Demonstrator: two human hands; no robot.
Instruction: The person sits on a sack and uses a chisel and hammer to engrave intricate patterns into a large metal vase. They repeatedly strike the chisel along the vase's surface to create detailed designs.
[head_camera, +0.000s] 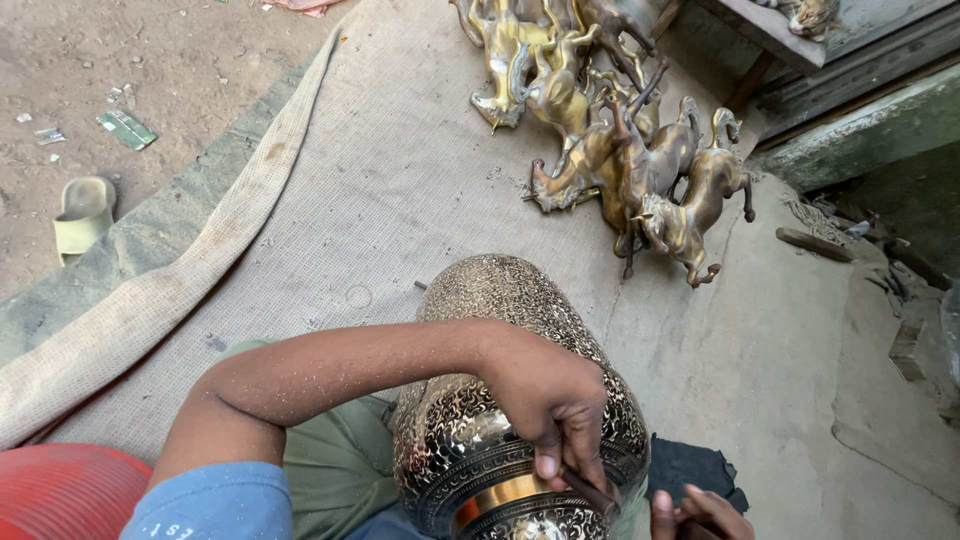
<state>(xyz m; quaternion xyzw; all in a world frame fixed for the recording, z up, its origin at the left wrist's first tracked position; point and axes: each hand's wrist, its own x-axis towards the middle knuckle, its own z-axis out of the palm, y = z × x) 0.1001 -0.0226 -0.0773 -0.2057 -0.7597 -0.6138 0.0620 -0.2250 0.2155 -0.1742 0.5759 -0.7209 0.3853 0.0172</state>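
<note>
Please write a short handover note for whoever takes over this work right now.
Left hand: rests on the engraved brass vase, holding a thin tool against its plain band.
Right hand: at the frame's bottom edge beside the tool; its grip cannot be told.
The vase lies tilted across the lap, over the burlap mat. Brass horses are piled beyond.
Done: most of the vase shows pattern. Left: the plain band.

From my remote seat I see the left hand (548, 405) resting on a patterned brass vase (500, 400), pinching a thin tool (590, 492) against its smooth band. The right hand (700, 512) shows only partly at the bottom edge, possibly touching the same tool. The vase lies on a burlap cloth (350, 190), well apart from a heap of brass horses (610, 130). A sandal (83, 215) sits on the dirt.
</note>
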